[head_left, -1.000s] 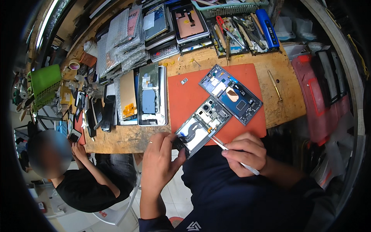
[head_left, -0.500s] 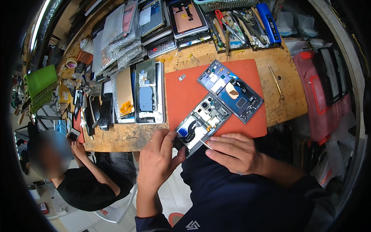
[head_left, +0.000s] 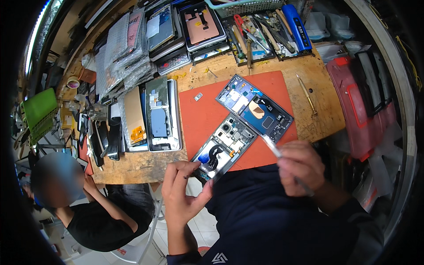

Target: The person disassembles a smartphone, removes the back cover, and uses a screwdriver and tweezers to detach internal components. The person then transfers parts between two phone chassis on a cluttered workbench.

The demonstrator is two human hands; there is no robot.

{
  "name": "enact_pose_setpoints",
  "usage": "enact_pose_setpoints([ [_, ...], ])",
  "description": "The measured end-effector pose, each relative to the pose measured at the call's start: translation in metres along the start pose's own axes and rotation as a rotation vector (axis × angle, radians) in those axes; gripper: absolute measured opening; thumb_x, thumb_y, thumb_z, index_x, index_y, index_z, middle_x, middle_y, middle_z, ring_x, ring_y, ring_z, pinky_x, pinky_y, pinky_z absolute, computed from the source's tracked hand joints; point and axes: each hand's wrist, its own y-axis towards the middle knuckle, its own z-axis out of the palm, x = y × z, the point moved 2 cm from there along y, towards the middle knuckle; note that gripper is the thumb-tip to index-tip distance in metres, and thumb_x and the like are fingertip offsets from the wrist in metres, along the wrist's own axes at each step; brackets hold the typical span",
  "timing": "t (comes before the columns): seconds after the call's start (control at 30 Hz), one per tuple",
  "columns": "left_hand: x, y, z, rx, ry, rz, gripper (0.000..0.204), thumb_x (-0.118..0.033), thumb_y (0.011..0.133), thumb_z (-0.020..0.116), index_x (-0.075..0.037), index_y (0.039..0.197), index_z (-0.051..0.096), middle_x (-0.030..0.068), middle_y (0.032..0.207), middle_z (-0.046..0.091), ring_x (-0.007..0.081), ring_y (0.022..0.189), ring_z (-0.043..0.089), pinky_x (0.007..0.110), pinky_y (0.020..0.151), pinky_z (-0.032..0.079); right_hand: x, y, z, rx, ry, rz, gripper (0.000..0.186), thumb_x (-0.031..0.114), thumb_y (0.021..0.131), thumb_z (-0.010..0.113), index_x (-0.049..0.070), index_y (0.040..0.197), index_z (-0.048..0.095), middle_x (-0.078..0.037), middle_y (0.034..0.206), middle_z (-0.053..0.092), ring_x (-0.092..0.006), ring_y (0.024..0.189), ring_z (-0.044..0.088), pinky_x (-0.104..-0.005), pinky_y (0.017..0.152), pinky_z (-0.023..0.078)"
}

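Observation:
My left hand (head_left: 182, 190) grips the lower end of an opened phone (head_left: 236, 137), thumb on one edge and fingers on the other. Its back is off, baring camera lenses, circuit boards and a black curved strip on a silvery battery area. The phone's lower end juts past the near edge of an orange mat (head_left: 194, 132). Closed round slim silver tweezers (head_left: 273, 146), my right hand (head_left: 302, 168) hovers right of the phone, blurred. The tweezers' tip is close to a second opened phone part (head_left: 269, 124), dark blue-framed, which lies beyond and touches or overlaps the first phone.
On the wooden bench (head_left: 318, 73) lie a brass-coloured screwdriver (head_left: 308, 95) and a small metal piece (head_left: 198, 96). Tool trays (head_left: 251, 55), a blue device (head_left: 297, 28), phone parts (head_left: 160, 117) and bubble-wrapped stacks (head_left: 119, 57) stand around. Another person (head_left: 99, 216) sits at left.
My right hand has drawn the tweezers away from the phone's edge, up and to the right. My left fingers have shifted, showing more of the phone's lower end. The whole view has shifted slightly.

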Motion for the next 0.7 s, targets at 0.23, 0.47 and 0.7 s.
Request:
enact_pose_setpoints([
  [0.23, -0.007, 0.012, 0.016, -0.155, 0.136, -0.047, 0.033, -0.006, 0.082, 0.082, 0.000, 0.112, 0.072, 0.0133, 0.097, 0.061, 0.0302, 0.099, 0.062, 0.039, 0.088, 0.050, -0.012, 0.003, -0.037, -0.204, 0.228, 0.161, 0.030, 0.029, 0.113, 0.056, 0.000, 0.116, 0.061, -0.010, 0.094, 0.061, -0.0223, 0.084, 0.060, -0.0369, 0.075, 0.049],
  [0.47, -0.006, 0.062, 0.033, 0.058, 0.272, 0.220, 0.016, -0.001, 0.084, 0.080, -0.007, 0.096, 0.073, 0.0091, 0.092, 0.061, 0.0319, 0.098, 0.058, 0.045, 0.094, 0.040, -0.043, 0.051, -0.050, 0.049, -0.471, 0.336, 0.019, 0.017, 0.101, 0.069, -0.001, 0.103, 0.063, -0.019, 0.089, 0.058, -0.0387, 0.084, 0.060, -0.0486, 0.075, 0.047],
  [0.7, 0.000, 0.093, 0.019, 0.322, 0.339, 0.463, 0.011, -0.012, 0.087, 0.077, -0.008, 0.098, 0.078, 0.0049, 0.097, 0.063, 0.0274, 0.107, 0.060, 0.045, 0.106, 0.042, -0.121, 0.117, -0.055, 0.332, -0.540, 0.393, 0.018, 0.011, 0.098, 0.072, -0.001, 0.110, 0.065, -0.019, 0.099, 0.066, -0.0448, 0.099, 0.064, -0.0504, 0.084, 0.051],
])
